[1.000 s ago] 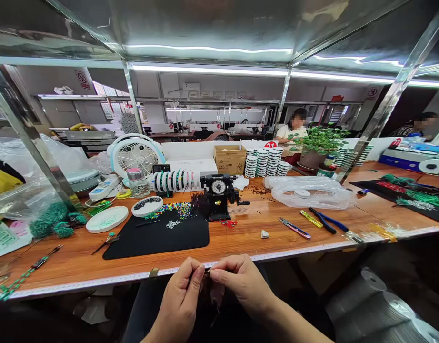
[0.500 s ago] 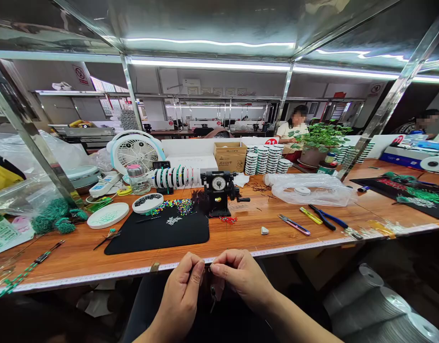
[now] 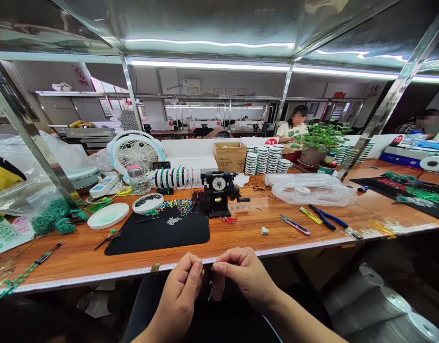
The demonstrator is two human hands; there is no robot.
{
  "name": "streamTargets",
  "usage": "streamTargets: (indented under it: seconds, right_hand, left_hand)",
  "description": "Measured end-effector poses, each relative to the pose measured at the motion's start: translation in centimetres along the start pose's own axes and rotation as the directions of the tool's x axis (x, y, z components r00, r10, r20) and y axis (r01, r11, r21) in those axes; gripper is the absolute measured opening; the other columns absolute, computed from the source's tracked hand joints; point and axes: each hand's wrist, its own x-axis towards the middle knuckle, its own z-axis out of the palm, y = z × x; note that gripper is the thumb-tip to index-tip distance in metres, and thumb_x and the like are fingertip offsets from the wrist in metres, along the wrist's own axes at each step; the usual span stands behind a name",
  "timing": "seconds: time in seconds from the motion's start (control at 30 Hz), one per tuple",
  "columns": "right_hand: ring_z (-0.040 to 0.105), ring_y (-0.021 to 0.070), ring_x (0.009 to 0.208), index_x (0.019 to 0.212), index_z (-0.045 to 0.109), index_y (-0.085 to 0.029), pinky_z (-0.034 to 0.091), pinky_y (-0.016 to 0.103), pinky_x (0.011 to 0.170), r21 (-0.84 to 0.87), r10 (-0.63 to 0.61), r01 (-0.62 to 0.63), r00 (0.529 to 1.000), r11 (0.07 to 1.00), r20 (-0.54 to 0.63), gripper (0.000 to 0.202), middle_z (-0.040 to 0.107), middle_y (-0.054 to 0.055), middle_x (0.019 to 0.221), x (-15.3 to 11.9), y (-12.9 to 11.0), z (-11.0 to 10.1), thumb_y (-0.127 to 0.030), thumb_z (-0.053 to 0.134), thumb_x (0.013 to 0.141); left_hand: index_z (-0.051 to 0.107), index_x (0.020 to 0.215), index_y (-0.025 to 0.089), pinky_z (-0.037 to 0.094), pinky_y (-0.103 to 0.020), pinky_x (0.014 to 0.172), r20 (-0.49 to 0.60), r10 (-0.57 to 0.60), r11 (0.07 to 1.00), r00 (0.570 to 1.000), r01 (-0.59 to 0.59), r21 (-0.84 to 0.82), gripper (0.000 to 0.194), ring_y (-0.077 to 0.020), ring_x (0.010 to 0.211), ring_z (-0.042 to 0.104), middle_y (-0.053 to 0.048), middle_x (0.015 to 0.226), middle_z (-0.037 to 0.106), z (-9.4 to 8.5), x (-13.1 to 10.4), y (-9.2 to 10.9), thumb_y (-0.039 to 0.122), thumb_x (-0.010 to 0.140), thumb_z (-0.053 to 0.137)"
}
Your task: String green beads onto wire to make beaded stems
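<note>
My left hand (image 3: 182,290) and my right hand (image 3: 243,276) are held together just below the front edge of the wooden table (image 3: 241,236). Their fingertips pinch a thin dark wire piece (image 3: 209,281) with a small green bit hanging under it. On the table ahead lies a black mat (image 3: 158,234) with a heap of coloured beads (image 3: 173,206) and a small white beaded shape. Behind the mat stands a black hand-crank winder (image 3: 219,192) with a dial.
A white dish of dark beads (image 3: 147,203), a white lid (image 3: 108,215), a small fan (image 3: 134,152), spools of wire (image 3: 176,177) and stacked white tins (image 3: 265,161) stand at the back. Scissors (image 3: 294,225), pliers (image 3: 326,219) and a plastic bag (image 3: 308,190) lie right. Other people sit far behind.
Both hands have risen slightly toward the table edge and kept working the small piece between the fingertips; a green bit now hangs below them. The view shifted down a little.
</note>
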Motion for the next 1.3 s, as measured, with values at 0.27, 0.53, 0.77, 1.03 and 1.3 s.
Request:
streamTargets:
  seconds: [0.27,0.53,0.77,1.03,1.3]
  right_hand:
    - [0.060,0.0203,0.087,0.104,0.063,-0.017,0.044,0.033,0.081,-0.550,-0.315,0.182,0.936,0.815,-0.158,0.032,0.066,0.009,0.092,-0.2,-0.8,-1.3,-0.041,0.047,0.090]
    - [0.059,0.0147,0.067,0.093,0.061,-0.020,0.046,0.024,0.061,-0.271,-0.093,0.120,0.990,0.955,0.111,0.020,0.063,0.001,0.078,-0.6,-0.4,0.9,-0.026,0.066,0.076]
    - [0.056,0.0123,0.062,0.082,0.059,-0.017,0.044,0.023,0.060,-0.226,-0.067,0.097,0.988,0.969,0.137,0.016,0.061,-0.001,0.071,-0.5,0.8,1.0,-0.024,0.068,0.072]
    - [0.047,0.0096,0.054,0.071,0.062,-0.013,0.036,0.021,0.052,-0.355,-0.120,0.162,0.983,0.921,0.137,0.019,0.056,0.000,0.060,-0.9,1.8,1.5,-0.031,0.060,0.078]
    - [0.038,0.0067,0.044,0.073,0.053,-0.015,0.027,0.018,0.041,-0.224,0.022,0.023,0.980,0.974,0.198,0.025,0.045,-0.005,0.051,-0.7,2.8,2.3,-0.039,0.058,0.078]
  left_hand:
    - [0.041,0.069,0.018,0.023,-0.018,0.048,0.084,-0.128,0.988,0.988,0.135,-0.077,0.034,-0.0075,0.052,0.024,0.007,0.059,0.032,-0.1,0.5,1.0,0.048,0.084,0.052]
    - [0.053,0.071,0.018,0.040,-0.024,0.063,0.130,0.099,0.958,0.987,-0.130,0.257,0.028,-0.0141,0.064,0.048,-0.002,0.068,0.054,-0.3,0.0,1.0,0.039,0.088,0.047]
    - [0.050,0.070,0.018,0.038,-0.025,0.061,0.155,0.127,0.872,0.980,-0.185,0.454,0.030,-0.0148,0.062,0.048,-0.003,0.066,0.055,-1.1,-0.6,1.2,0.038,0.090,0.041]
    - [0.046,0.068,0.020,0.036,-0.023,0.054,0.242,0.176,0.724,0.954,-0.292,0.625,0.029,-0.0141,0.058,0.046,-0.002,0.064,0.053,-2.1,-1.1,1.5,0.034,0.091,0.036]
    - [0.045,0.067,0.020,0.037,-0.023,0.053,0.321,0.218,0.488,0.921,-0.388,0.782,0.029,-0.0130,0.055,0.050,-0.002,0.063,0.056,-3.2,-1.8,-0.2,0.030,0.092,0.035]
